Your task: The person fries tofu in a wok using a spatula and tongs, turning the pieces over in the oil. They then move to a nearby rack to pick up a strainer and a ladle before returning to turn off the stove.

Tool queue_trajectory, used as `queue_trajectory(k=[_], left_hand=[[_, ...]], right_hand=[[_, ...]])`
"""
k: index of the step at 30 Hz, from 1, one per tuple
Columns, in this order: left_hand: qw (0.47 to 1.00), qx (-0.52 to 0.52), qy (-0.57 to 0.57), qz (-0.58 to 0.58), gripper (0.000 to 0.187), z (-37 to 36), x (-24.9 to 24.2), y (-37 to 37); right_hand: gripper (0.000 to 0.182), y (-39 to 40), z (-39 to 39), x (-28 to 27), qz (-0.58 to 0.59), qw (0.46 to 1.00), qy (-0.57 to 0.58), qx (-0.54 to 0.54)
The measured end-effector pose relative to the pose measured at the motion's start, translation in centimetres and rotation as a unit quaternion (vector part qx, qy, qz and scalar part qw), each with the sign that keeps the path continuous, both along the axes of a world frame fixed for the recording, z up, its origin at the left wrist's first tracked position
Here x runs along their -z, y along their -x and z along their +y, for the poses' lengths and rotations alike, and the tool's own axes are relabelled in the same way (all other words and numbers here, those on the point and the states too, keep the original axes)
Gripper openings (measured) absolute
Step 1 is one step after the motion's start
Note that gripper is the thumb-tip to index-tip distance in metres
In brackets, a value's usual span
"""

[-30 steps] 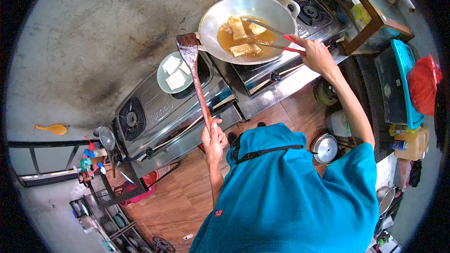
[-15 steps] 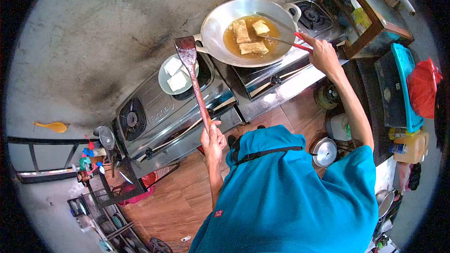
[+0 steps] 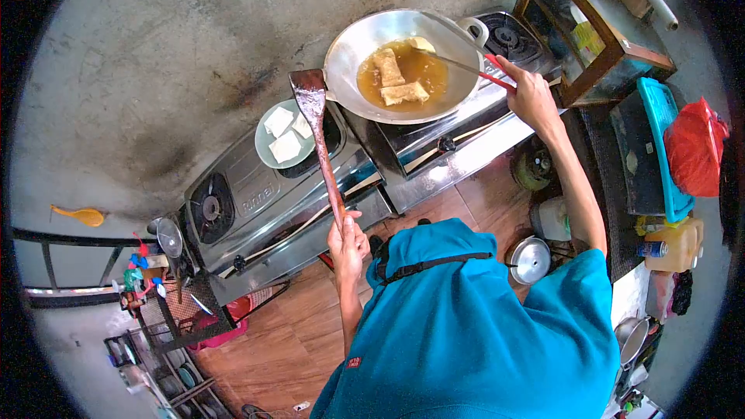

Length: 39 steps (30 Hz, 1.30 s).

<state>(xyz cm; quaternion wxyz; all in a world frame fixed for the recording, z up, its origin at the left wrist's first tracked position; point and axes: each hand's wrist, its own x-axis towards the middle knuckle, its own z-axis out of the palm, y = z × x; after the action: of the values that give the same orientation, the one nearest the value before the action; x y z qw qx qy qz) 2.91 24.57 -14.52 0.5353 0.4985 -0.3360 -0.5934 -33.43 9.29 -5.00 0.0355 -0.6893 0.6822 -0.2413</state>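
Observation:
My left hand is wrapped round the handle of a dark wooden spatula, its flat blade raised beside the wok's left edge. In my right hand are metal tongs with red grips, their arms spread apart inside the wok. The lower tong tip is right at a pale tofu piece near the far side of the oil. Two browned tofu pieces lie closer to the left and front. White tofu blocks rest on a pale plate left of the spatula.
The wok sits on a steel gas stove, with another burner behind its right handle. A second stove carries the plate. A wood-framed glass cabinet stands at right, near a red plastic bag. On the floor is a lidded pot.
The pale tofu piece has shifted away from the browned pieces towards the wok's far side, with the tongs beside it. My left hand still holds the spatula up. The whole view has tilted slightly.

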Motion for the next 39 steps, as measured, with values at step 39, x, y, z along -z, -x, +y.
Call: queue_trajectory(k=[39], left_hand=[[0.999,-0.002,-0.029,0.019,0.025,0.4,0.0,0.4]], right_hand=[[0.055,0.7,1.0,-0.8,0.037,0.997,-0.072,0.018]])
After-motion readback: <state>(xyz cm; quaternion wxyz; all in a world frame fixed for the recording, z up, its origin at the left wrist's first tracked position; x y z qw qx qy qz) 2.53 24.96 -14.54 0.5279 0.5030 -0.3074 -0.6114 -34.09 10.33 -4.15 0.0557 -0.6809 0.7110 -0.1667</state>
